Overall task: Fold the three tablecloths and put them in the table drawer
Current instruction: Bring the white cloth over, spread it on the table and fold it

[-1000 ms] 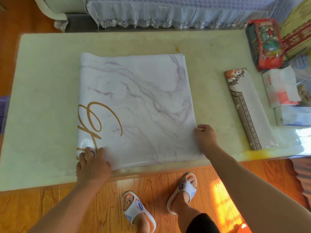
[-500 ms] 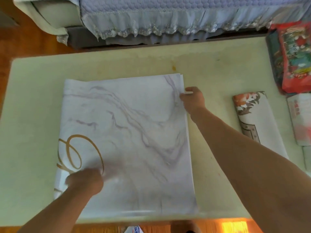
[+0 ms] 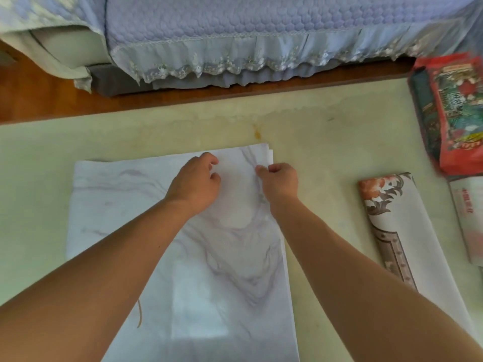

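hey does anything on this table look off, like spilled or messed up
One thing: a small yellow-orange stain on the table, just beyond the marble-print tablecloth. That cloth's layers fan out unevenly at its far right corner.

Both forearms bare to the frame's edge; no sleeves, rings or watch on the hands [image 3: 194,182].

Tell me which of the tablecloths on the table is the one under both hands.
The marble-patterned tablecloth, pale with grey veins, lying flat in the middle. The left hand and right hand are at its far edge; the floral-bordered tablecloth lies untouched to the right.
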Demonstrator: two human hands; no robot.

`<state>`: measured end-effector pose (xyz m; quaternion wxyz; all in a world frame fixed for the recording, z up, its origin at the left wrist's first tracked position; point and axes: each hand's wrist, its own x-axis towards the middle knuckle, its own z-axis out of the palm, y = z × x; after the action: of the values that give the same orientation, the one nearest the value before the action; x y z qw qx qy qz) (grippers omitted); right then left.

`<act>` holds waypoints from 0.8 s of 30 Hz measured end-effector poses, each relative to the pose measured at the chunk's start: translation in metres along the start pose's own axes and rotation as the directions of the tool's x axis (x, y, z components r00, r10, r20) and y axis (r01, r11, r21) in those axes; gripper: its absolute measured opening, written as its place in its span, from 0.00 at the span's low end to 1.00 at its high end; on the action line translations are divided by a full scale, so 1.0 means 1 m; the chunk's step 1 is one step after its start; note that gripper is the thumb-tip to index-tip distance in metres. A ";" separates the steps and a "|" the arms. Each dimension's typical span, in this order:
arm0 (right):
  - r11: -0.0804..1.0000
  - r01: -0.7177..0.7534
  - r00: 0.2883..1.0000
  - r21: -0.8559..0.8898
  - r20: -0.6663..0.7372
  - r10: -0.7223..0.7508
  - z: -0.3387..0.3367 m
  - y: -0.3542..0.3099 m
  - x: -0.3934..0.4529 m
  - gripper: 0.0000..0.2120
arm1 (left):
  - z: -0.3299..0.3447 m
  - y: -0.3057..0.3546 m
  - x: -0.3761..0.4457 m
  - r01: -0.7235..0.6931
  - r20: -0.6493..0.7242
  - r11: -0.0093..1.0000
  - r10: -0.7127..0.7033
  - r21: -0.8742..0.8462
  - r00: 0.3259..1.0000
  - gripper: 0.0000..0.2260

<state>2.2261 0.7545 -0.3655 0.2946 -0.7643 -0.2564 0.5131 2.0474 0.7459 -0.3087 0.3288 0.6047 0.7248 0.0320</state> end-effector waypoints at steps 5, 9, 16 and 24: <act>0.999 0.035 0.993 -0.032 -0.113 -0.039 0.004 0.004 -0.004 0.08 | -0.004 0.010 0.035 -0.131 0.119 0.991 0.128 0.019 0.985 0.23; 0.990 0.142 0.981 -0.021 -0.134 -0.143 0.006 0.013 -0.010 0.09 | -0.007 0.022 0.061 -0.247 0.210 0.968 0.249 -0.040 0.945 0.26; 0.972 0.021 0.999 0.235 -0.036 -0.013 -0.004 0.014 -0.005 0.05 | -0.002 0.035 0.090 -0.280 0.325 0.959 0.279 -0.043 0.904 0.06; 0.958 0.041 0.999 0.284 0.007 -0.045 -0.009 0.016 -0.008 0.03 | -0.027 -0.014 0.105 -0.260 0.390 0.956 0.189 0.139 0.901 0.24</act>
<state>2.2329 0.7359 -0.3694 0.4104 -0.7049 -0.1987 0.5433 2.0154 0.8459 -0.3396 0.3959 0.7076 0.5741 -0.1137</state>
